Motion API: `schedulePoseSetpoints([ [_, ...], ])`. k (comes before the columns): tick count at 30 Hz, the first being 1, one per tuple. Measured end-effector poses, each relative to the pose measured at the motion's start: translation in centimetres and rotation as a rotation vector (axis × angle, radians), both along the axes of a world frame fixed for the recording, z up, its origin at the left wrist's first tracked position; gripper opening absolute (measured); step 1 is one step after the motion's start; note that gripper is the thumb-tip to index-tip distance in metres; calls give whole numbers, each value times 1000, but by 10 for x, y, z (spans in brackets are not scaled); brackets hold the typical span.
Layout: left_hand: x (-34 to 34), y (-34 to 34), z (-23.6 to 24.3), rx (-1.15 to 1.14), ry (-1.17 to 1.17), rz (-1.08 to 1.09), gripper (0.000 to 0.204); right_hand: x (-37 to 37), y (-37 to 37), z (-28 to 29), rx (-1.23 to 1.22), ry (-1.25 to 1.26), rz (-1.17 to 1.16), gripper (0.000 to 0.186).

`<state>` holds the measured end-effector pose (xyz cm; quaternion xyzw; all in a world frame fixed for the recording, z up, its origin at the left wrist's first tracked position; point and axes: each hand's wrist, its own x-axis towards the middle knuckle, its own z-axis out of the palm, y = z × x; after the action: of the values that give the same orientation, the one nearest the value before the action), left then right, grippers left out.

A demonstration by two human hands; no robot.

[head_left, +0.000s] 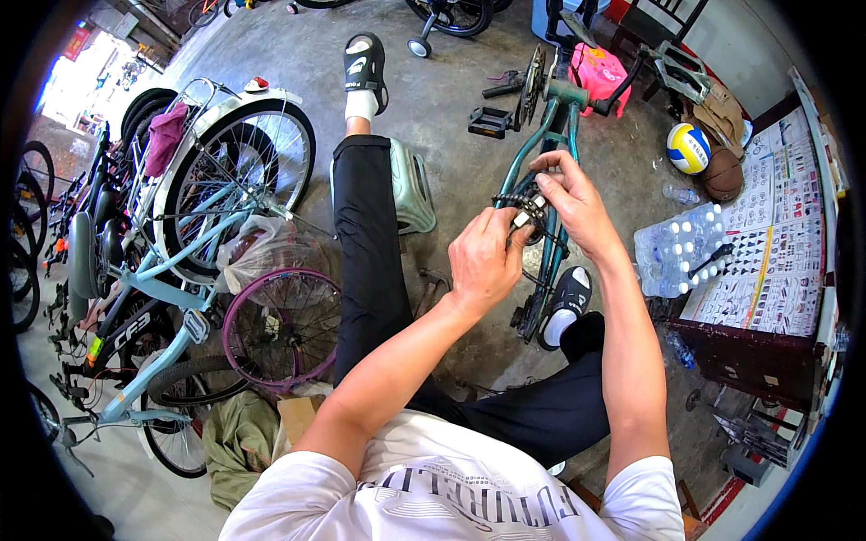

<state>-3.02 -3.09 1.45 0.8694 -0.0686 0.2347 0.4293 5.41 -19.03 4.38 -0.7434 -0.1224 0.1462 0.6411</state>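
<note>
L hand (488, 254) & R hand (577, 206) both pinch dark chain (512, 199) over teal bike frame (531, 147), prob. sorting links; next likely needs steady hold w/ links aligned.

A dark chain (534, 215) is bunched in loops between the left grip (485, 257) and right grip (577, 206); the teal bicycle frame (535, 137) extends beneath and beyond.

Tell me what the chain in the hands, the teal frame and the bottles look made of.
Chain: probably steel, dark and perhaps oily, judging by its jointed links.
Frame: likely metal, though steel or alloy I can't tell; the teal coat looks like gloss paint, given its bright highlights.
Bottles: apparently thin, clear plastic, being see-through with sharp reflections.
</note>
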Motion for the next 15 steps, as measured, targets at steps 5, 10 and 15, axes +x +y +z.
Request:
schedulePoseSetpoints([
  [5,3,2,-5,-12,-35,7,21,1,0,-9,45,-92,-7,23],
  [10,3,6,-7,-47,-24,19,21,-1,5,-8,39,-61,-30,20],
  [15,5,7,-8,-82,-28,63,19,-4,0,-10,-11,42,-49,30],
])
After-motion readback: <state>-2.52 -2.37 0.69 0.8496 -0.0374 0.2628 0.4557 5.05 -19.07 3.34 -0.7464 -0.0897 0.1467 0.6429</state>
